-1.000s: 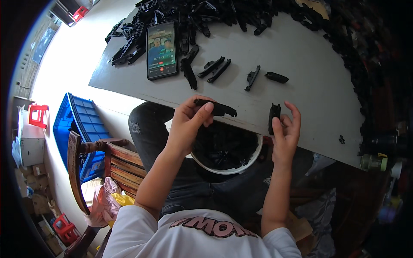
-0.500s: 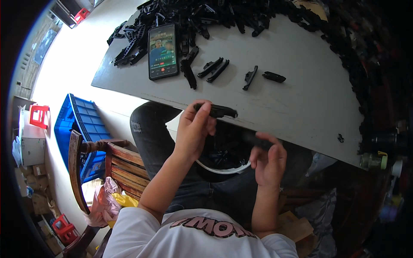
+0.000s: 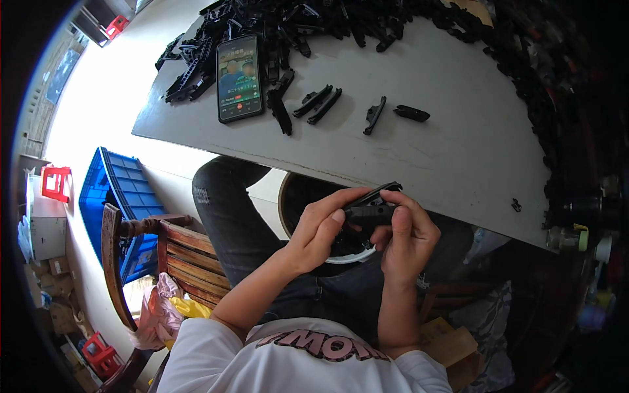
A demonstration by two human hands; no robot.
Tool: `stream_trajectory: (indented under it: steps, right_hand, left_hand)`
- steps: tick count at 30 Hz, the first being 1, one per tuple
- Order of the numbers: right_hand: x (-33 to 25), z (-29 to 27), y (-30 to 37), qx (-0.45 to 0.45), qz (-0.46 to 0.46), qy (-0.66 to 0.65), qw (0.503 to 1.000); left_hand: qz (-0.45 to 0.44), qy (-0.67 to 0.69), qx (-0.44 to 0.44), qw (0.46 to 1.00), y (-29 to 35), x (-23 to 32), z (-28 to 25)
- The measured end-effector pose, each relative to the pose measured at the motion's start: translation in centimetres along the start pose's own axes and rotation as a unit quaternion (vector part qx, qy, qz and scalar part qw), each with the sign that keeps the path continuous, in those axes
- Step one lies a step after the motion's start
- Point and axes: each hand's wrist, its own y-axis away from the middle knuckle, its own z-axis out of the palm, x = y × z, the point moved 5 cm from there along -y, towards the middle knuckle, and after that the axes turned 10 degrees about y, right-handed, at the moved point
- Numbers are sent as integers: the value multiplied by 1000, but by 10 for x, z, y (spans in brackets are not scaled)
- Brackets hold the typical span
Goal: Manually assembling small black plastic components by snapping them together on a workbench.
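Both my hands meet just in front of the table edge, above a round bucket [image 3: 284, 208] between my legs that holds dark pieces. My left hand [image 3: 316, 232] grips the left end of an elongated black plastic part [image 3: 369, 215]. Closed round the right end of these pieces is my right hand [image 3: 411, 242]. A second, slimmer black piece [image 3: 381, 190] slants along the top of the first, its tip at my right fingers. Whether the two pieces are joined I cannot tell; fingers cover their ends.
On the grey table [image 3: 452, 157] lie several loose black parts [image 3: 375, 116], with a large heap [image 3: 314, 19] behind them. A phone [image 3: 239, 82] with a lit screen lies at the left. To my left stand a wooden chair [image 3: 190, 252] and a blue crate [image 3: 131, 190].
My hands were apart, each with a dark piece. Now they have come together, the left moving right and down, and the two pieces lie against each other.
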Motion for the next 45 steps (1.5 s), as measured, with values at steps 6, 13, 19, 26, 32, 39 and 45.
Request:
stream_trajectory:
  steps: [6, 13, 19, 26, 32, 39, 45]
  right_hand:
    - [-2, -1, -1, -47, 25, 87, 995]
    - [11, 15, -10, -107, 46, -195, 974]
    - [13, 8, -36, -71, -19, -200, 977]
    - [15, 11, -54, -86, -50, -180, 979]
    - [44, -37, -134, -31, -39, -170, 984]
    - [45, -28, -162, -7, -180, 507, 843]
    - [21, -39, -100, -139, -63, 296, 943]
  left_hand:
    - [3, -28, -14, 999, 2, -2, 3]
    - [-10, 7, -12, 1000, -3, -11, 5]
    - [-25, -2, -19, 1000, -26, -4, 14]
    - [-75, 6, -19, 997, -39, -7, 9]
    - [217, -496, 0, 841, -104, 6, -17]
    - [228, -645, -79, 725, -123, -9, -18]
    - [29, -413, 6, 910, -95, -1, -21]
